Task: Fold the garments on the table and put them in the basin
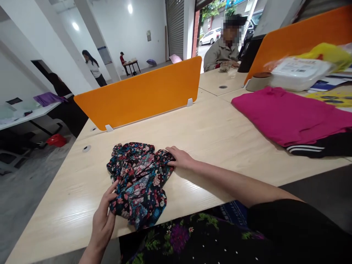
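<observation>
A crumpled dark floral cloth (140, 179) lies on the light wooden table (220, 135) near its front edge. My left hand (104, 220) pinches the cloth's near left edge, thumb and fingers closed on the fabric. My right hand (180, 157) rests on the cloth's far right edge, fingers gripping a fold there. My right forearm stretches across the table from the lower right.
An orange divider (143, 91) stands behind the cloth. A magenta garment (288, 117) and a dark striped garment (321, 146) lie at the right, with a white package (299, 73) behind. A person sits at the far table (222, 51); others stand far left.
</observation>
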### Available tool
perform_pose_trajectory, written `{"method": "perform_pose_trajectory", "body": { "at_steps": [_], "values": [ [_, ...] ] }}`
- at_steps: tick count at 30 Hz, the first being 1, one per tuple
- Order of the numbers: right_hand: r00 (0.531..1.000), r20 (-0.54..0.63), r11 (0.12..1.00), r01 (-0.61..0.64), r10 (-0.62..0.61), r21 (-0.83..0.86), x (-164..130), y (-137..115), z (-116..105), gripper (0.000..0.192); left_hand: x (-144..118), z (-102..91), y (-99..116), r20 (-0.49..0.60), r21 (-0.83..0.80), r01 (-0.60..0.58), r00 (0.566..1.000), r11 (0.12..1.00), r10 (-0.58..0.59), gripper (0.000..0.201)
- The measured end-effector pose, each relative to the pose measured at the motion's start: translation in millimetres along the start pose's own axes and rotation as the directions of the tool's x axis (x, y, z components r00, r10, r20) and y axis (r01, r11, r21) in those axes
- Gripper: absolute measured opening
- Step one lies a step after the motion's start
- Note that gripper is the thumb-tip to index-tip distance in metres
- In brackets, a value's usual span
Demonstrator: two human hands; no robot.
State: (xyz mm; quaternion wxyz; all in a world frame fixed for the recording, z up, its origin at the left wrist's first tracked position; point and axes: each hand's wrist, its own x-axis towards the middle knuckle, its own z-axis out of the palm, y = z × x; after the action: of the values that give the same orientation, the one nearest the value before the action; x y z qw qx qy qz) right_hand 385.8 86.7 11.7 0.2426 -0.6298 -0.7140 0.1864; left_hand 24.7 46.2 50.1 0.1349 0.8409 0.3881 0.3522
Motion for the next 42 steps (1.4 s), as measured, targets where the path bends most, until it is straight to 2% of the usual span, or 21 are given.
{"method": "perform_pose_trajectory", "body": {
  "at_steps": [3, 5, 8, 10, 12, 13, 15, 17, 18, 20, 24, 26, 29, 30, 32, 34, 35, 37, 38, 40, 42],
  "values": [
    [0.996, 0.025, 0.99, 0.093, -0.091, -0.104, 25.0, 8.8, -3.5, 0.022, -25.8, -21.1, -8.8, -0.046, 0.131, 0.072, 0.997, 0.989, -0.066, 0.021],
    [0.985, -0.17, 0.987, 0.001, -0.029, -0.161, 36.5, 18.8, -24.2, 0.019, -40.3, -27.2, -13.3, -0.012, 0.266, 0.018, 1.0, 0.964, -0.016, 0.024],
    [0.854, -0.505, 0.958, -0.237, 0.126, -0.163, 47.2, 42.0, -69.4, 0.025, -52.8, -22.3, -9.7, 0.218, 0.276, -0.118, 0.974, 0.954, 0.058, 0.03],
    [0.782, -0.599, 0.942, -0.308, 0.17, -0.135, 47.7, 53.4, -91.4, 0.031, -51.3, -15.2, -1.0, 0.401, 0.203, -0.141, 0.915, 0.969, 0.049, 0.035],
    [0.765, -0.625, 0.946, -0.297, 0.153, -0.133, 41.4, 55.3, -95.8, 0.036, -41.2, -10.6, 7.7, 0.479, 0.154, -0.135, 0.876, 0.979, 0.045, 0.041],
    [0.78, -0.614, 0.955, -0.259, 0.117, -0.147, 36.0, 52.5, -91.1, 0.035, -33.3, -9.5, 10.8, 0.465, 0.148, -0.144, 0.883, 0.978, 0.06, 0.042],
    [0.874, -0.485, 0.975, -0.09, -0.019, -0.201, 21.7, 42.0, -71.7, 0.029, -13.8, -6.6, 13.5, 0.374, 0.173, -0.185, 0.921, 0.967, 0.109, 0.041],
    [0.955, -0.229, 0.963, 0.137, -0.191, -0.232, 4.7, 29.2, -48.0, 0.021, 7.2, 1.5, 12.0, 0.285, 0.211, -0.22, 0.946, 0.952, 0.155, 0.036],
    [0.962, -0.1, 0.944, 0.226, -0.256, -0.239, -4.1, 23.6, -37.8, 0.02, 17.0, 8.4, 9.7, 0.267, 0.229, -0.234, 0.949, 0.945, 0.17, 0.035],
    [0.961, 0.051, 0.919, 0.277, -0.274, -0.279, -21.0, 16.3, -25.4, 0.018, 34.0, 26.0, 1.2, 0.315, 0.281, -0.258, 0.935, 0.924, 0.165, 0.036],
    [0.993, 0.102, 0.937, 0.09, -0.059, -0.338, -48.7, 15.7, -36.4, 0.009, 61.3, 49.3, -34.9, 0.441, 0.512, -0.215, 0.897, 0.831, -0.04, 0.042],
    [0.97, 0.243, 0.959, 0.059, 0.01, -0.276, -58.0, 16.7, -50.4, 0.008, 75.2, 44.4, -56.6, 0.35, 0.637, -0.093, 0.919, 0.766, -0.18, 0.042],
    [0.877, 0.476, 0.99, 0.118, -0.065, -0.083, -64.6, 14.8, -65.0, 0.012, 93.0, 27.7, -69.9, 0.082, 0.722, 0.171, 0.941, 0.67, -0.328, 0.045],
    [0.867, 0.489, 0.992, 0.122, -0.099, -0.016, -64.0, 13.6, -66.3, 0.013, 96.1, 24.9, -65.3, 0.001, 0.706, 0.237, 0.942, 0.668, -0.336, 0.045],
    [0.917, 0.384, 0.994, 0.091, -0.104, 0.053, -57.3, 11.5, -63.5, 0.02, 95.1, 28.8, -42.0, -0.007, 0.622, 0.205, 0.967, 0.756, -0.256, 0.047],
    [0.981, 0.187, 0.998, 0.053, -0.056, 0.022, -42.4, 10.7, -54.8, 0.035, 84.5, 44.2, -7.7, 0.173, 0.485, -0.021, 0.982, 0.874, -0.072, 0.051],
    [0.993, 0.108, 0.999, 0.044, -0.042, -0.023, -32.7, 11.0, -49.1, 0.044, 76.7, 53.5, 9.2, 0.293, 0.41, -0.147, 0.956, 0.9, 0.023, 0.055],
    [0.997, 0.067, 0.99, 0.057, -0.048, -0.132, -11.3, 13.1, -37.7, 0.049, 60.4, 67.7, 34.0, 0.438, 0.293, -0.297, 0.887, 0.909, 0.149, 0.043],
    [0.996, 0.075, 0.982, 0.064, -0.052, -0.18, -1.3, 15.2, -32.8, 0.041, 53.4, 69.9, 39.6, 0.438, 0.262, -0.313, 0.882, 0.913, 0.176, 0.033],
    [0.998, 0.048, 0.969, 0.049, -0.038, -0.244, 14.2, 21.9, -26.6, 0.021, 42.9, 61.4, 36.1, 0.269, 0.228, -0.228, 0.949, 0.946, 0.164, 0.024],
    [0.997, -0.072, 0.962, -0.024, 0.005, -0.272, 21.2, 31.6, -25.9, 0.017, 35.0, 37.9, 17.3, -0.112, 0.208, 0.007, 0.994, 0.978, 0.017, 0.021]
  ]
}}
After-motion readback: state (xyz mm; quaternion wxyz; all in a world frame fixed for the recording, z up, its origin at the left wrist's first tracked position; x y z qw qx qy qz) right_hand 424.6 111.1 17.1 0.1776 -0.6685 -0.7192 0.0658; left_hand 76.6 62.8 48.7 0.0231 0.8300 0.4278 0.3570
